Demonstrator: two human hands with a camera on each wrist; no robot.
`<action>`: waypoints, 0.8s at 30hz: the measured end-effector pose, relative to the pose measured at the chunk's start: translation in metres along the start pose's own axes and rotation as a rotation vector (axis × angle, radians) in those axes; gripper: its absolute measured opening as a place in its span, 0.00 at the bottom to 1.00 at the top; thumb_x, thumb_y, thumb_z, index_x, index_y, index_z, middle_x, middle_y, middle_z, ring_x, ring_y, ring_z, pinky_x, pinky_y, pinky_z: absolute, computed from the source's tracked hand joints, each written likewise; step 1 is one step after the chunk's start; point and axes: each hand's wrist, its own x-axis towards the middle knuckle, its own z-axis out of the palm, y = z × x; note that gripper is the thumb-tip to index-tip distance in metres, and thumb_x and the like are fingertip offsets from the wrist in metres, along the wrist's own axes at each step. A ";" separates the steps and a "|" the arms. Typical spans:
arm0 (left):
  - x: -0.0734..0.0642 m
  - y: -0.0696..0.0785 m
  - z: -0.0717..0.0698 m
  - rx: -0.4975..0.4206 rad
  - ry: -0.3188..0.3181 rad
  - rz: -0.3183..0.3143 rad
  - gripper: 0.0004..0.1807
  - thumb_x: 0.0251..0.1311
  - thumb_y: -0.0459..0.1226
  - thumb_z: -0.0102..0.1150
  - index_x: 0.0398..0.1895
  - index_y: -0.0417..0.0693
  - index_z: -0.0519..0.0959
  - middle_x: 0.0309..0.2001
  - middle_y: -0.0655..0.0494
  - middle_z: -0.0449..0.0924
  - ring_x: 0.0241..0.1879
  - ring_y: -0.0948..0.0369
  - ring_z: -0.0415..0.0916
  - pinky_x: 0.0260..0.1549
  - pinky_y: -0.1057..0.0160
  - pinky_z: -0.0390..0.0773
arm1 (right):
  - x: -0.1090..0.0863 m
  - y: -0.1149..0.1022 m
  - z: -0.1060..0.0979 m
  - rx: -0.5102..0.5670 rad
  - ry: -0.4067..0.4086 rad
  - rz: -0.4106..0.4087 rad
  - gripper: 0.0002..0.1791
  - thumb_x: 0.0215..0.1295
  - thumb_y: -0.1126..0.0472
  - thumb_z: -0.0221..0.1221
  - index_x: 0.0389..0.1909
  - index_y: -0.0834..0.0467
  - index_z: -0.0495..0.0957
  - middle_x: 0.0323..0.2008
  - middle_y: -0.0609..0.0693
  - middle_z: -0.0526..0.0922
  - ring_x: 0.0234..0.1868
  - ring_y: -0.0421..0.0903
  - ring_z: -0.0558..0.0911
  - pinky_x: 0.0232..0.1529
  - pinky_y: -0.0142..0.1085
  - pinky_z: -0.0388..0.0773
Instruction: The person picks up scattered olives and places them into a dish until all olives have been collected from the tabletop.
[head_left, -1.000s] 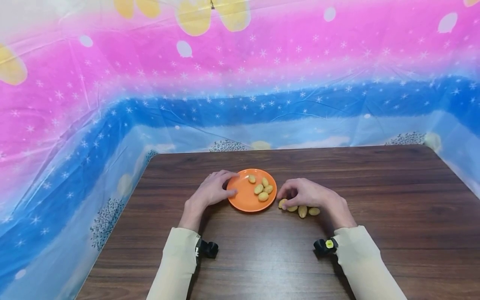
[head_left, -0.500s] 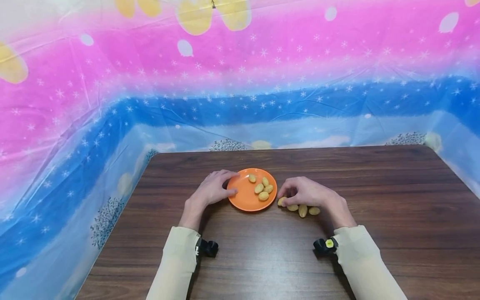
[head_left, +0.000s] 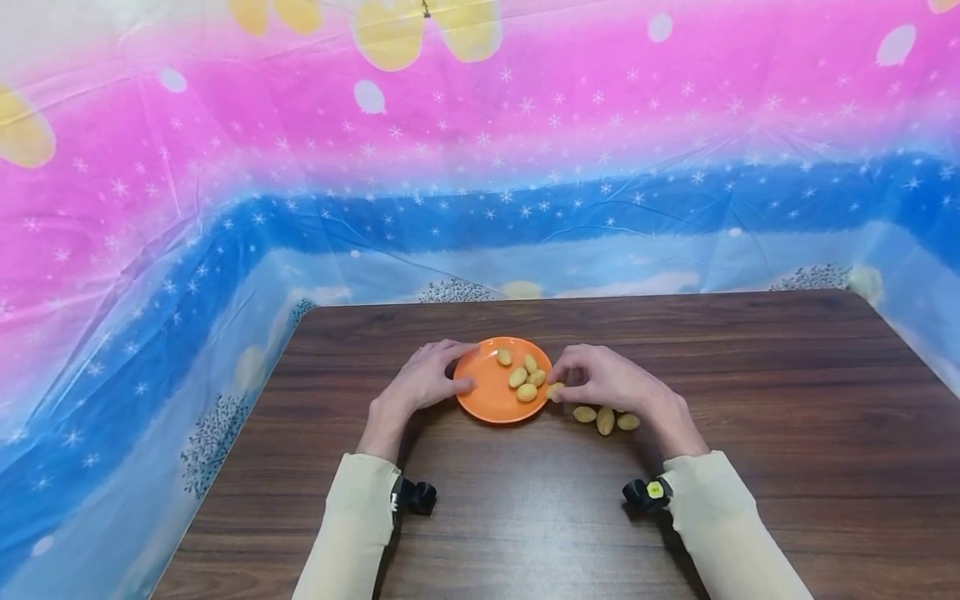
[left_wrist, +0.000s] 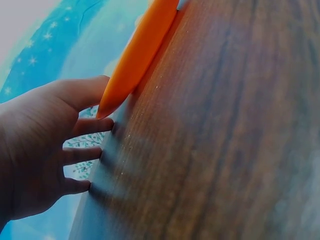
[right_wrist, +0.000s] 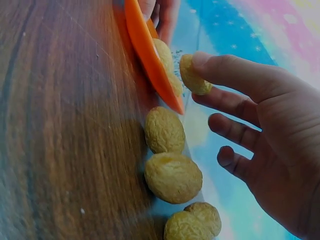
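Observation:
In the head view my right hand (head_left: 611, 379) is just right of an orange plate (head_left: 480, 400). Between thumb and fingertips it pinches a small wrinkled yellow oval piece (right_wrist: 194, 76), potato-like in look, lifted off the table near the plate's right rim. Several like pieces (head_left: 527, 392) lie on the plate. More loose pieces (right_wrist: 173, 178) sit on the table below my right hand. My left hand (head_left: 423, 379) holds the plate's left edge, the thumb over the rim. In the left wrist view the other fingers (left_wrist: 80, 156) reach down to the tabletop.
A dark wood table (head_left: 517, 517) carries everything. Behind it and along its left side hangs a pink and blue patterned cloth (head_left: 480, 167). Each wrist wears a small black camera (head_left: 415, 497).
My right hand has picked up the leftmost loose piece from the table and moved it up and left to the plate's rim. My left hand and the plate have stayed put.

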 end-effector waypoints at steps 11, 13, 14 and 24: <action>-0.002 0.002 0.000 -0.043 0.020 -0.019 0.38 0.58 0.56 0.65 0.72 0.61 0.68 0.71 0.52 0.68 0.74 0.47 0.58 0.75 0.42 0.51 | 0.009 -0.014 0.013 -0.111 0.062 -0.104 0.09 0.65 0.51 0.66 0.45 0.44 0.86 0.40 0.36 0.80 0.43 0.43 0.78 0.45 0.37 0.77; -0.002 0.003 0.000 -0.038 0.015 -0.023 0.40 0.57 0.57 0.66 0.72 0.61 0.67 0.71 0.53 0.68 0.73 0.47 0.58 0.75 0.42 0.50 | 0.010 -0.016 0.015 -0.128 0.067 -0.112 0.09 0.65 0.51 0.66 0.45 0.45 0.86 0.40 0.36 0.80 0.43 0.44 0.77 0.44 0.37 0.77; -0.002 0.003 0.000 -0.033 0.010 -0.023 0.40 0.57 0.58 0.65 0.73 0.61 0.66 0.71 0.53 0.67 0.73 0.47 0.58 0.75 0.42 0.49 | 0.011 -0.017 0.016 -0.135 0.070 -0.116 0.09 0.65 0.51 0.66 0.45 0.45 0.86 0.40 0.37 0.80 0.43 0.45 0.77 0.44 0.37 0.76; -0.003 0.004 0.001 0.003 -0.023 -0.012 0.43 0.56 0.61 0.63 0.74 0.64 0.64 0.73 0.53 0.64 0.74 0.47 0.55 0.76 0.42 0.44 | 0.016 -0.021 0.025 -0.159 0.064 -0.174 0.10 0.65 0.53 0.66 0.46 0.48 0.86 0.44 0.37 0.82 0.42 0.45 0.74 0.41 0.35 0.74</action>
